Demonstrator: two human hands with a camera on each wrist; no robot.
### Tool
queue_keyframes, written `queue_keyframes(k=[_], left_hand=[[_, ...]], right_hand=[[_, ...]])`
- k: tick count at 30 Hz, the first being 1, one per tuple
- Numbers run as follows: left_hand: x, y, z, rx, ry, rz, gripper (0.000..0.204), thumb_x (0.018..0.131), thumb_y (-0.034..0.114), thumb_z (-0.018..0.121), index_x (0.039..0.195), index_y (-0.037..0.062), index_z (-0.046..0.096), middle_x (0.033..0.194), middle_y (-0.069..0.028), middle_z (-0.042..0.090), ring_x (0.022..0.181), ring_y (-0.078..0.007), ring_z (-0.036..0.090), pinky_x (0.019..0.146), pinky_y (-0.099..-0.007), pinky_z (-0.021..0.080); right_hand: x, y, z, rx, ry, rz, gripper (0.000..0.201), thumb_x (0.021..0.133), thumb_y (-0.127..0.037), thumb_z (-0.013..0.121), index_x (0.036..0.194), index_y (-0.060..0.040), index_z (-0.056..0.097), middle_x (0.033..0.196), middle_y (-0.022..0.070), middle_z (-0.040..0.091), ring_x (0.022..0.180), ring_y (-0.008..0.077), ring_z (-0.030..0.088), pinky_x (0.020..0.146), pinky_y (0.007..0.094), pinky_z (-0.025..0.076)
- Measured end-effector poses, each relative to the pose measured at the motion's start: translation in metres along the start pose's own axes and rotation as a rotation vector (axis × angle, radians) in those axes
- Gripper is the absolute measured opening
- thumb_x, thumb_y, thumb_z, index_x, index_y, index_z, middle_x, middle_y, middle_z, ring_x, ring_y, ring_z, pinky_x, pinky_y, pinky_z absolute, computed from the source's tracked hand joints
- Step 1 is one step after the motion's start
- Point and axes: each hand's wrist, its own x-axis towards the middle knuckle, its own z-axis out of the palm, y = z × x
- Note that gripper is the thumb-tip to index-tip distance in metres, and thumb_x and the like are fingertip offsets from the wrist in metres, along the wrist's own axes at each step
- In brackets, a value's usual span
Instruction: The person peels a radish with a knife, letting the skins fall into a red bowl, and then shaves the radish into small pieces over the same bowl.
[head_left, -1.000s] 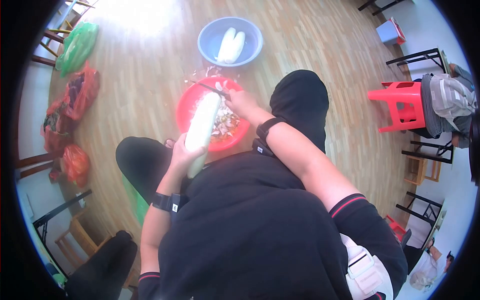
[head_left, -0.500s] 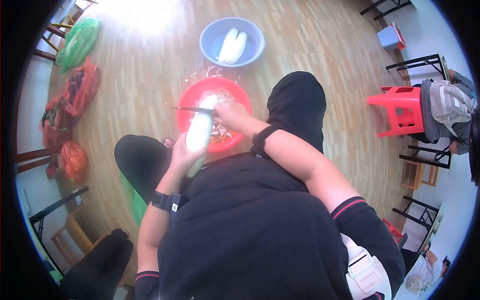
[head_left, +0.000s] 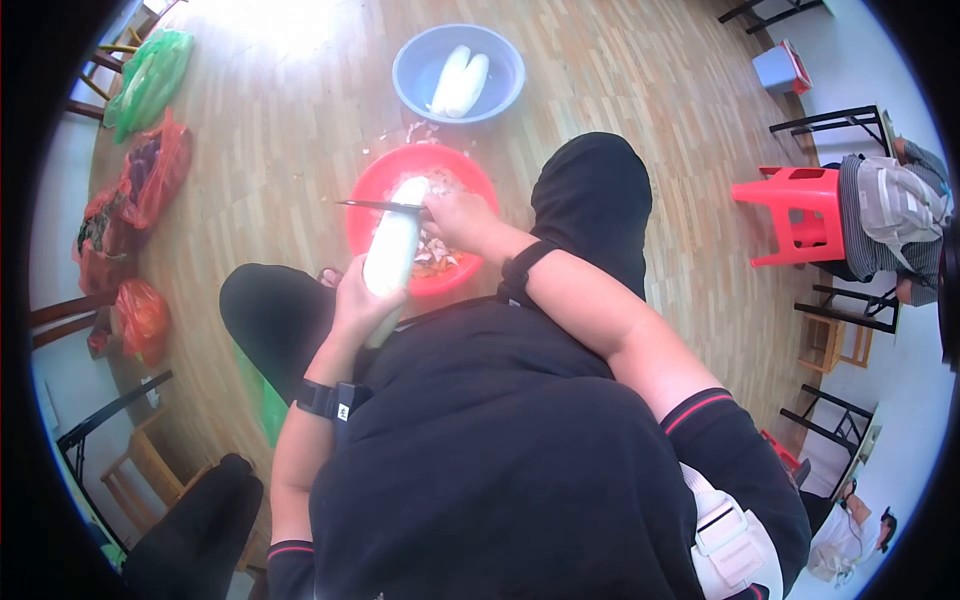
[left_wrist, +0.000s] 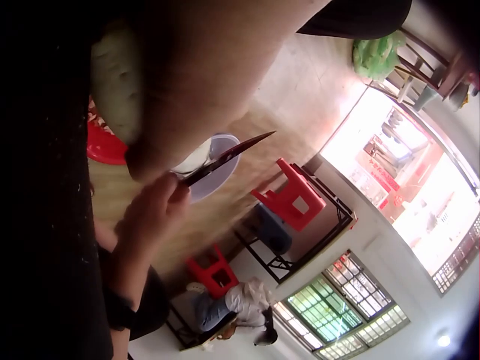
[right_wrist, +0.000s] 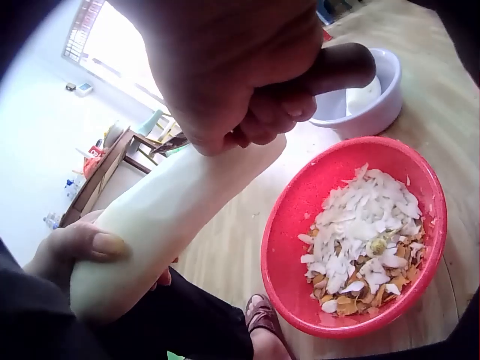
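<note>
In the head view my left hand [head_left: 362, 300] grips the lower part of a long, peeled white radish [head_left: 392, 252], which slants up over a red basin [head_left: 482, 190]. My right hand [head_left: 462, 222] holds a knife [head_left: 372, 205] by its handle, the blade lying across the radish's upper part. From the right wrist, the dark handle [right_wrist: 349, 67] pokes out of the curled fingers, and the left thumb presses the radish's side. White shavings [right_wrist: 367, 202] lie on orange-brown peelings [right_wrist: 349, 304] inside the basin.
Beyond the red basin stands a blue basin [head_left: 402, 95] with two white radishes [head_left: 462, 85]. Peel scraps [head_left: 422, 132] lie on the floor between them. Green [head_left: 150, 85] and red bags [head_left: 160, 175] line the left. A red stool [head_left: 800, 215] and a seated person are at right.
The knife has swung from the radish's far right side to lie across it, its tip now pointing left. The left hand keeps its grip on the radish.
</note>
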Motion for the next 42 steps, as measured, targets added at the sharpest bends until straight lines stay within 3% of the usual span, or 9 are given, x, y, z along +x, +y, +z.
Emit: queue_keyframes(k=[7, 9, 12, 26, 28, 35, 37, 41, 42], left_hand=[[0.003, -0.005, -0.001, 0.065, 0.001, 0.032, 0.062, 0.057, 0.023, 0.075, 0.108, -0.0056, 0.052, 0.094, -0.0165, 0.061, 0.086, -0.0236, 0.06, 0.076, -0.0339, 0.048], [0.002, -0.001, -0.003, 0.087, -0.06, -0.031, 0.062, 0.062, 0.021, 0.073, 0.112, -0.0049, 0.048, 0.099, -0.0148, 0.059, 0.093, -0.0204, 0.059, 0.08, -0.032, 0.047], [0.001, -0.002, -0.002, 0.07, -0.06, 0.005, 0.061, 0.062, 0.022, 0.073, 0.112, -0.0049, 0.048, 0.099, -0.015, 0.059, 0.093, -0.0205, 0.059, 0.08, -0.0321, 0.047], [0.005, -0.004, -0.007, -0.055, -0.053, -0.101, 0.059, 0.064, 0.022, 0.073, 0.109, -0.0064, 0.049, 0.099, -0.0155, 0.058, 0.091, -0.0202, 0.058, 0.078, -0.0317, 0.047], [0.006, -0.004, -0.007, -0.076, -0.055, -0.109, 0.058, 0.064, 0.022, 0.073, 0.109, -0.0063, 0.05, 0.099, -0.0152, 0.058, 0.091, -0.0198, 0.058, 0.078, -0.0314, 0.048], [0.006, -0.006, -0.005, -0.185, -0.058, -0.133, 0.056, 0.064, 0.021, 0.073, 0.108, -0.0058, 0.05, 0.097, -0.0131, 0.058, 0.088, -0.0178, 0.058, 0.076, -0.0306, 0.048], [0.006, -0.007, -0.004, -0.197, -0.057, -0.139, 0.055, 0.064, 0.02, 0.073, 0.107, -0.0059, 0.05, 0.097, -0.0129, 0.058, 0.088, -0.0178, 0.058, 0.076, -0.0305, 0.048], [0.006, -0.01, -0.003, -0.224, -0.051, -0.089, 0.055, 0.064, 0.02, 0.073, 0.107, -0.0062, 0.051, 0.095, -0.0127, 0.058, 0.084, -0.0169, 0.058, 0.071, -0.0301, 0.049], [0.005, -0.012, -0.002, -0.251, -0.05, -0.072, 0.055, 0.064, 0.02, 0.073, 0.106, -0.0067, 0.052, 0.093, -0.0125, 0.058, 0.081, -0.016, 0.057, 0.066, -0.0298, 0.05]], right_hand=[[0.002, 0.002, -0.007, -0.112, 0.053, -0.047, 0.027, 0.082, -0.028, 0.056, 0.1, -0.0074, 0.055, 0.077, 0.0141, 0.064, 0.071, 0.0334, 0.062, 0.065, 0.0448, 0.049], [0.008, 0.014, 0.007, -0.079, 0.346, -0.04, 0.032, 0.082, -0.028, 0.055, 0.106, -0.0077, 0.053, 0.078, 0.0145, 0.064, 0.072, 0.0325, 0.063, 0.066, 0.0447, 0.049], [0.011, 0.02, -0.004, -0.033, 0.035, 0.247, 0.032, 0.08, -0.033, 0.059, 0.094, -0.0038, 0.058, 0.09, 0.0152, 0.063, 0.084, 0.0296, 0.063, 0.075, 0.043, 0.05], [0.01, 0.008, -0.004, 0.573, 0.025, 0.295, 0.032, 0.08, -0.024, 0.053, 0.099, 0.0002, 0.059, 0.108, 0.0217, 0.057, 0.095, 0.035, 0.058, 0.083, 0.042, 0.045], [0.01, 0.006, -0.001, 0.418, 0.116, 0.149, 0.028, 0.08, -0.026, 0.054, 0.092, -0.001, 0.059, 0.084, 0.021, 0.063, 0.079, 0.0361, 0.061, 0.072, 0.0413, 0.047], [0.005, -0.006, -0.02, 0.233, -0.042, 0.141, 0.021, 0.078, -0.023, 0.06, 0.09, -0.0056, 0.059, 0.094, 0.0181, 0.061, 0.092, 0.0315, 0.059, 0.077, 0.0445, 0.047], [0.007, 0.002, -0.01, 0.036, 0.258, -0.111, 0.023, 0.08, -0.026, 0.058, 0.092, -0.0063, 0.058, 0.09, 0.0171, 0.063, 0.087, 0.0302, 0.061, 0.073, 0.0442, 0.049], [0.011, 0.014, -0.003, -0.013, 0.243, -0.061, 0.03, 0.082, -0.029, 0.056, 0.102, -0.0071, 0.053, 0.081, 0.0131, 0.065, 0.078, 0.0336, 0.062, 0.068, 0.0435, 0.049], [0.015, 0.018, -0.008, -0.001, 0.163, 0.124, 0.029, 0.082, -0.029, 0.055, 0.1, -0.0069, 0.053, 0.081, 0.0145, 0.064, 0.078, 0.0338, 0.062, 0.069, 0.044, 0.049]])
